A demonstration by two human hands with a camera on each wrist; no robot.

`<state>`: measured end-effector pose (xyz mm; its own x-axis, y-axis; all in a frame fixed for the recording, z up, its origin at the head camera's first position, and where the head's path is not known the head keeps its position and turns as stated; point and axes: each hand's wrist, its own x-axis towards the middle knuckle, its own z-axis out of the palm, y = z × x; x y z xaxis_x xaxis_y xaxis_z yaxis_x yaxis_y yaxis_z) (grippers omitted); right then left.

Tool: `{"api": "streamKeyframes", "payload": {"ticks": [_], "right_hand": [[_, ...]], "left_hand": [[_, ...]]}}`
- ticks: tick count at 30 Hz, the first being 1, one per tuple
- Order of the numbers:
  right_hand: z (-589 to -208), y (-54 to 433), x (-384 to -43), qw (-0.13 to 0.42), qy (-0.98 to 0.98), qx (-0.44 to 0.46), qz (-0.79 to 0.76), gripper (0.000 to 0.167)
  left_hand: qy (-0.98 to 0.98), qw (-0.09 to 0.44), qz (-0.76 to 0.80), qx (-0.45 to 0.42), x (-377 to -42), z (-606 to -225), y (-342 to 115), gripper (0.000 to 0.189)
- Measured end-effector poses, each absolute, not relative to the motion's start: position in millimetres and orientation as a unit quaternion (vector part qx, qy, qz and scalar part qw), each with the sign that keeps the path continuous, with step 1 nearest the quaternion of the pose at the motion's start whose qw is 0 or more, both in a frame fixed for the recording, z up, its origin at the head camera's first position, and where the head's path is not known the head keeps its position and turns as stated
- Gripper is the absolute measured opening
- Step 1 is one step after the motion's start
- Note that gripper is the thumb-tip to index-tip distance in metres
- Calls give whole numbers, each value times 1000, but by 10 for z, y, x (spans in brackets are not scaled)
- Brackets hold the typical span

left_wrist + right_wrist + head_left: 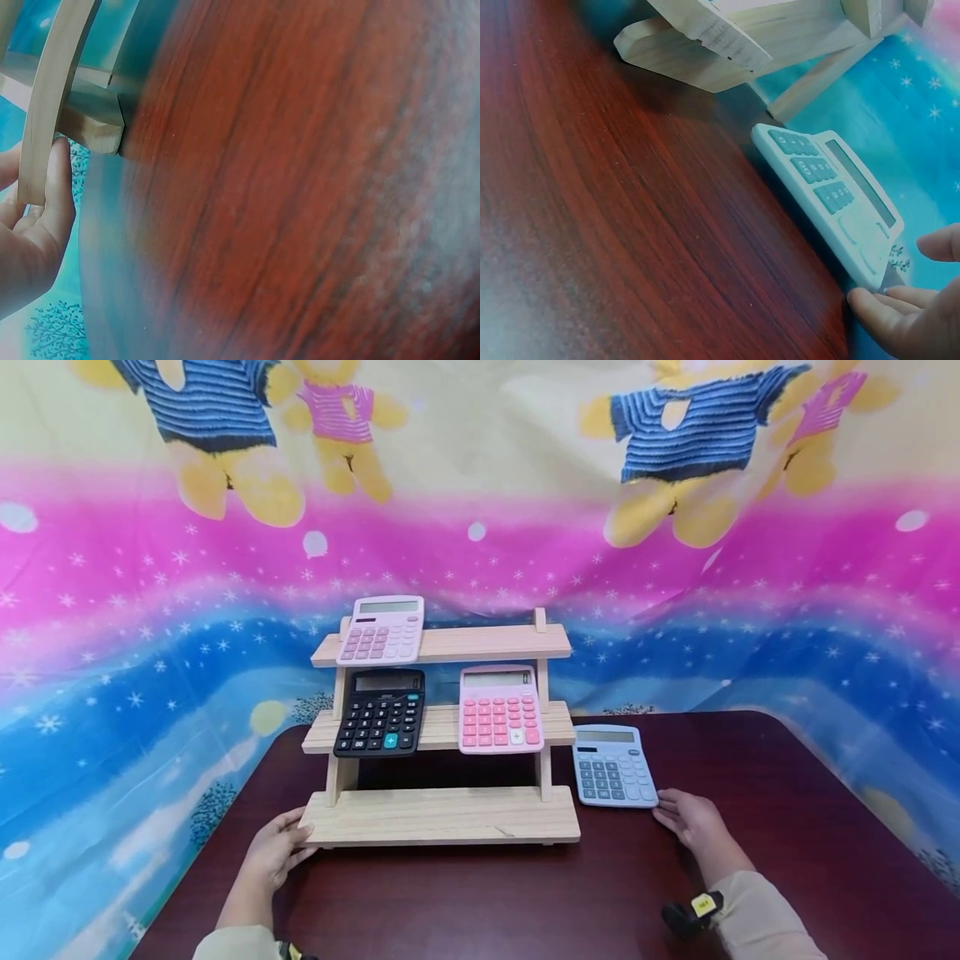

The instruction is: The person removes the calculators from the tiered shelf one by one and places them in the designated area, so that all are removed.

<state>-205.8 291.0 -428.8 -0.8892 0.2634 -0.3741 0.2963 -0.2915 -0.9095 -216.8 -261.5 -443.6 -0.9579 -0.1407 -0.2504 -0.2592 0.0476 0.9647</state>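
Three calculators already sit on my wooden stepped shelf (442,814): the pale pink calculator (381,630) on the top step at about eleven o'clock from the shelf's middle, the black calculator (380,713) on the middle step at nine o'clock, and the bright pink calculator (500,709) just beside it at three o'clock on that same step. The blue calculator (613,766) lies on the dark red table (787,793), just off the shelf's right upright, at about four o'clock from the shelf's middle. My right hand (693,818) rests at its near right corner, at five o'clock from it; my fingers (889,315) lie nearly straight and relaxed against that corner, touching its edge without gripping. My left hand (279,850) is at the bottom step's left end, at eight o'clock, fingers fairly straight and pressed against the wood, thumb side (58,176) along the board. By my reckoning the shelving is mostly done, with three placed and this blue one left; the right half of the top step and the whole bottom step stand free.
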Motion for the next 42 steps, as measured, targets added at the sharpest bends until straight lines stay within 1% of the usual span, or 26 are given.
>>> {"api": "streamKeyframes", "payload": {"ticks": [4, 11, 14, 18, 19, 21, 23, 24, 25, 26, 28, 29, 30, 31, 33, 34, 35, 36, 37, 40, 41, 42], "right_hand": [[-4252, 2902, -2038, 0, 610, 234, -757, 49], [-4167, 2881, -2095, -7, 605, 222, -765, 52], [-4162, 2878, -2150, -12, 593, 224, -773, 54], [-4052, 2810, -2140, -10, 567, 196, -800, 62], [-4011, 2784, -2124, -11, 555, 189, -810, 62], [-3899, 2715, -2068, 2, 528, 163, -834, 50], [-3836, 2656, -2043, 1, 496, 154, -855, 28], [-3814, 2623, -2038, 2, 491, 147, -859, 27], [-3915, 2656, -2110, 4, 481, 134, -867, 27], [-4048, 2695, -2208, 2, 474, 125, -872, 30], [-4292, 2748, -2395, -3, 472, 115, -874, 47], [-4412, 2780, -2485, -4, 471, 94, -877, 52], [-4468, 2773, -2542, -7, 477, 83, -875, 62], [-4515, 2771, -2597, -9, 479, 74, -875, 62], [-4337, 2621, -2537, -15, 498, 63, -865, 56], [-4302, 2585, -2531, -16, 494, 40, -869, 50], [-4223, 2525, -2500, -14, 493, 27, -869, 47], [-4163, 2465, -2482, -16, 495, 25, -868, 47], [-4171, 2453, -2500, -14, 480, 9, -877, 42], [-4014, 2310, -2435, -5, 476, -9, -879, 46], [-3883, 2220, -2363, -5, 485, 2, -875, 52], [-3806, 2165, -2320, -1, 485, 4, -875, 55]], "left_hand": [[722, 45, 676, -140, -2163, -4411, -2628, 58], [723, 43, 675, -140, -2160, -4397, -2656, 58], [720, 42, 678, -142, -2165, -4398, -2664, 58], [711, 41, 686, -149, -2171, -4407, -2666, 59], [711, 42, 686, -151, -2169, -4412, -2665, 59], [708, 42, 688, -154, -2164, -4425, -2661, 59], [705, 43, 690, -157, -2155, -4437, -2654, 59], [704, 44, 691, -158, -2148, -4438, -2649, 59], [702, 45, 693, -158, -2142, -4437, -2642, 59], [700, 46, 695, -158, -2139, -4437, -2636, 59], [697, 45, 699, -156, -2134, -4432, -2625, 58], [695, 46, 700, -154, -2137, -4431, -2621, 59], [696, 47, 700, -153, -2146, -4431, -2617, 59], [696, 47, 700, -153, -2156, -4433, -2615, 59], [696, 47, 700, -150, -2179, -4440, -2612, 59], [696, 48, 701, -149, -2188, -4443, -2611, 60], [696, 49, 701, -147, -2196, -4447, -2610, 60], [695, 49, 702, -146, -2200, -4449, -2609, 60], [694, 48, 704, -145, -2202, -4449, -2608, 60], [692, 49, 706, -144, -2199, -4450, -2611, 61], [691, 50, 707, -145, -2195, -4449, -2612, 61], [690, 50, 707, -145, -2191, -4449, -2613, 61]]}}
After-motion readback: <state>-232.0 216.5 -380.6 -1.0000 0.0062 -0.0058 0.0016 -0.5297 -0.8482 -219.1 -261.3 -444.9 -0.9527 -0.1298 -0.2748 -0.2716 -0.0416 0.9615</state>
